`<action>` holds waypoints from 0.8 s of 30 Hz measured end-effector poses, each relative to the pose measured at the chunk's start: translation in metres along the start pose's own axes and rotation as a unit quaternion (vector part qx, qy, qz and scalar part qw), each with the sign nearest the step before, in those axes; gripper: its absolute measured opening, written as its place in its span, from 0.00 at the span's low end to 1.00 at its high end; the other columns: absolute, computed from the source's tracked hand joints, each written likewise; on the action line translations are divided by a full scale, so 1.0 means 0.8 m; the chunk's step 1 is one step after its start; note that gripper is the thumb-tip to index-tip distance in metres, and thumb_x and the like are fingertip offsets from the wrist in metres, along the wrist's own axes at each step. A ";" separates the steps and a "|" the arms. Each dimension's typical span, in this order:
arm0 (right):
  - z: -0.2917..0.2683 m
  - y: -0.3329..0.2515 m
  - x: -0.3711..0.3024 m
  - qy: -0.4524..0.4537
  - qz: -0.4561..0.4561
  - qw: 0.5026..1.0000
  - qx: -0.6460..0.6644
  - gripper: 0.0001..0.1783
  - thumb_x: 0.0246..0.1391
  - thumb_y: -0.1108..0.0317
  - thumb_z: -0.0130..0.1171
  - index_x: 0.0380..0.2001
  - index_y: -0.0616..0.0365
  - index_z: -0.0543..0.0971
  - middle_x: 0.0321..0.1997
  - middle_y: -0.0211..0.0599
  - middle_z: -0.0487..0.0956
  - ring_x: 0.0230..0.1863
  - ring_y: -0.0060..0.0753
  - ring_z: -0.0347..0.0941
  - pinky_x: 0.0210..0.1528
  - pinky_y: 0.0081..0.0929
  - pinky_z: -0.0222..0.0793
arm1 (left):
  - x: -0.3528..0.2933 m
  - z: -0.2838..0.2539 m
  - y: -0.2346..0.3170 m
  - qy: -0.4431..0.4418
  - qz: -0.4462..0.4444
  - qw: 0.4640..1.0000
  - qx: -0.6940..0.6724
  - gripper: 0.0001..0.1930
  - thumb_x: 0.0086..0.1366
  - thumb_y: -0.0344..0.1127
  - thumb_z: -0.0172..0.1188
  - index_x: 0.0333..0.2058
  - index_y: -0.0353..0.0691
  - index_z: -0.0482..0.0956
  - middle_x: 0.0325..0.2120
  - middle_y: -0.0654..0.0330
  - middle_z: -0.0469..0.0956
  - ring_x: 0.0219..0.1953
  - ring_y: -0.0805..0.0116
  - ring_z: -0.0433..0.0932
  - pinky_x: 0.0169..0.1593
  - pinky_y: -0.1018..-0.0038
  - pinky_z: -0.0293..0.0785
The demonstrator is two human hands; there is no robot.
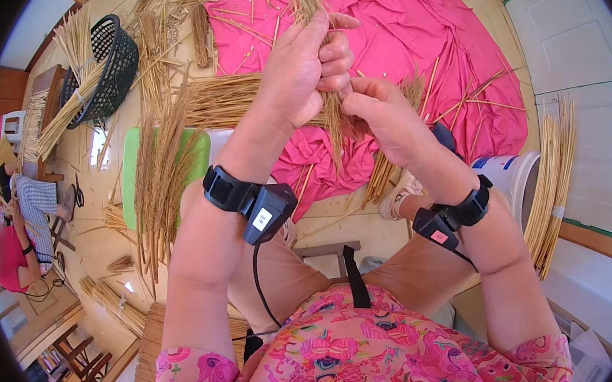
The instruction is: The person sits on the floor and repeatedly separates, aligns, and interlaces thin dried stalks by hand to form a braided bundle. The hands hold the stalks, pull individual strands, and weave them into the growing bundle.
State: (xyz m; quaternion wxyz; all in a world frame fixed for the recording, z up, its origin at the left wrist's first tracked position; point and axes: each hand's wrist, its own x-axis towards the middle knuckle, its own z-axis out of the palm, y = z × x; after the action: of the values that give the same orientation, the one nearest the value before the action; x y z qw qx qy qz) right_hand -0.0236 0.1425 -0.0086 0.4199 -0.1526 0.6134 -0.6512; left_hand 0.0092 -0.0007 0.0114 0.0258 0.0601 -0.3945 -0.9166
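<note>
In front of me, over the pink cloth (407,19), my left hand (301,66) is wrapped round a bundle of dried grass (334,125). The bundle runs up past my fingers and its feathery heads hang below them. My right hand (387,117) pinches at the bundle just under the left, thumb and forefinger together; exactly which strands it grips is hidden. To the left of my hands, more feathery dried grass (165,179) lies across a bright green board (128,164). A row of straw stalks (220,100) lies beyond my left forearm.
A dark green basket (117,65) with straw bundles leans at the far left. Scissors (78,192) lie on the floor near another person (20,240), who sits. At right stand a white bucket (529,177), tall straw bundles (553,189) and pale doors (571,40). Loose stalks litter the cloth.
</note>
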 end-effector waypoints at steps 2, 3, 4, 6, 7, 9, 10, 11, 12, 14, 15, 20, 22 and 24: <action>0.003 0.006 -0.001 0.002 0.002 1.000 0.026 0.08 0.50 0.67 0.52 0.20 0.56 0.71 0.19 0.24 0.69 0.19 0.15 0.62 0.20 0.16 0.55 | -0.001 0.001 0.001 0.007 0.005 1.000 0.003 0.15 0.72 0.40 0.39 0.42 0.34 0.68 0.17 0.72 0.53 0.17 0.84 0.49 0.17 0.85 0.43; 0.003 0.003 -0.004 0.000 0.018 1.000 0.023 0.08 0.50 0.67 0.52 0.20 0.56 0.71 0.18 0.24 0.70 0.18 0.15 0.62 0.19 0.17 0.55 | -0.003 0.002 0.002 0.013 0.003 1.000 0.007 0.15 0.72 0.40 0.39 0.41 0.34 0.68 0.17 0.72 0.53 0.17 0.84 0.49 0.17 0.85 0.43; 0.002 -0.004 -0.007 0.000 0.033 0.999 0.019 0.08 0.50 0.67 0.52 0.20 0.56 0.71 0.18 0.25 0.70 0.18 0.15 0.62 0.19 0.17 0.56 | -0.004 0.003 0.002 0.016 0.000 1.000 0.009 0.14 0.72 0.40 0.39 0.41 0.35 0.68 0.17 0.72 0.52 0.17 0.84 0.49 0.17 0.85 0.43; 0.002 -0.009 -0.010 0.001 0.058 0.998 0.024 0.08 0.50 0.68 0.52 0.20 0.57 0.71 0.18 0.26 0.70 0.17 0.15 0.63 0.19 0.17 0.56 | -0.003 0.003 0.000 0.017 0.006 1.000 0.010 0.14 0.72 0.40 0.39 0.41 0.36 0.68 0.16 0.72 0.53 0.17 0.84 0.49 0.17 0.85 0.43; 0.004 -0.010 -0.011 0.001 0.066 0.997 0.034 0.08 0.49 0.68 0.52 0.20 0.57 0.71 0.18 0.27 0.71 0.17 0.15 0.63 0.19 0.17 0.57 | -0.004 0.002 0.000 0.020 0.009 1.000 0.012 0.14 0.72 0.40 0.39 0.41 0.36 0.68 0.16 0.73 0.53 0.17 0.84 0.49 0.17 0.85 0.43; 0.004 -0.009 -0.013 -0.003 0.079 0.996 0.033 0.07 0.49 0.69 0.52 0.20 0.58 0.71 0.19 0.29 0.72 0.18 0.16 0.65 0.19 0.18 0.59 | -0.004 0.000 0.001 0.031 0.024 0.999 -0.004 0.13 0.72 0.40 0.39 0.40 0.36 0.68 0.16 0.72 0.52 0.17 0.84 0.49 0.17 0.85 0.43; 0.001 -0.007 -0.014 -0.006 0.082 0.996 0.021 0.07 0.49 0.70 0.51 0.20 0.58 0.71 0.19 0.30 0.73 0.18 0.16 0.66 0.19 0.18 0.60 | -0.002 -0.002 0.002 0.036 0.031 0.999 -0.011 0.13 0.72 0.39 0.40 0.39 0.36 0.68 0.16 0.72 0.52 0.17 0.84 0.49 0.17 0.85 0.43; -0.001 -0.004 -0.015 -0.006 0.084 0.996 0.008 0.07 0.49 0.71 0.51 0.19 0.59 0.71 0.20 0.31 0.74 0.19 0.17 0.67 0.19 0.19 0.61 | 0.004 -0.011 0.007 0.037 0.065 0.997 -0.034 0.12 0.72 0.39 0.40 0.38 0.37 0.68 0.16 0.73 0.52 0.16 0.83 0.49 0.17 0.85 0.43; -0.001 0.007 -0.018 -0.024 0.097 0.994 -0.033 0.05 0.49 0.72 0.50 0.21 0.59 0.72 0.20 0.31 0.75 0.18 0.18 0.67 0.19 0.18 0.61 | 0.013 -0.028 0.018 0.037 0.098 0.993 -0.057 0.12 0.71 0.39 0.41 0.37 0.37 0.68 0.15 0.73 0.52 0.16 0.83 0.49 0.17 0.84 0.44; 0.004 0.033 -0.026 -0.065 0.121 0.984 -0.117 0.04 0.49 0.74 0.49 0.24 0.60 0.73 0.22 0.32 0.75 0.18 0.19 0.68 0.19 0.16 0.62 | 0.021 -0.056 0.048 0.020 0.128 0.987 -0.093 0.11 0.71 0.38 0.41 0.35 0.38 0.69 0.15 0.73 0.52 0.16 0.82 0.49 0.17 0.83 0.44; 0.003 0.037 -0.025 -0.094 0.101 0.985 -0.104 0.04 0.49 0.75 0.48 0.26 0.60 0.74 0.23 0.32 0.76 0.20 0.19 0.69 0.22 0.17 0.63 | 0.023 -0.069 0.062 0.000 0.123 0.987 -0.107 0.11 0.71 0.38 0.41 0.35 0.39 0.69 0.15 0.73 0.52 0.16 0.82 0.49 0.17 0.84 0.44; -0.013 0.024 -0.016 -0.081 -0.001 0.988 -0.129 0.08 0.51 0.75 0.51 0.35 0.63 0.76 0.34 0.31 0.77 0.37 0.20 0.72 0.40 0.19 0.67 | 0.021 -0.049 0.037 -0.018 0.085 0.990 -0.110 0.11 0.71 0.38 0.39 0.36 0.39 0.68 0.15 0.74 0.51 0.17 0.83 0.48 0.17 0.85 0.43; -0.013 0.001 -0.013 -0.063 0.003 0.996 -0.066 0.09 0.52 0.73 0.53 0.37 0.62 0.76 0.36 0.28 0.77 0.40 0.19 0.71 0.44 0.19 0.66 | 0.017 -0.038 0.031 -0.023 0.071 0.992 -0.106 0.11 0.72 0.38 0.39 0.36 0.40 0.68 0.15 0.74 0.51 0.17 0.82 0.48 0.17 0.85 0.43; -0.009 -0.014 -0.014 -0.047 -0.018 0.998 -0.030 0.09 0.52 0.73 0.54 0.37 0.61 0.75 0.35 0.27 0.76 0.39 0.17 0.71 0.44 0.18 0.65 | 0.014 -0.033 0.026 -0.031 0.054 0.991 -0.119 0.12 0.72 0.39 0.38 0.36 0.40 0.68 0.16 0.73 0.51 0.17 0.82 0.48 0.17 0.85 0.43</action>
State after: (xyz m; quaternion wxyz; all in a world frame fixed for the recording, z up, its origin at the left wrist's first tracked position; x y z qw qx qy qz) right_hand -0.0261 0.1540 0.0038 0.4318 -0.2066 0.6093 -0.6322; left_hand 0.0014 -0.0349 0.0078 0.0698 0.0065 -0.2860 -0.9557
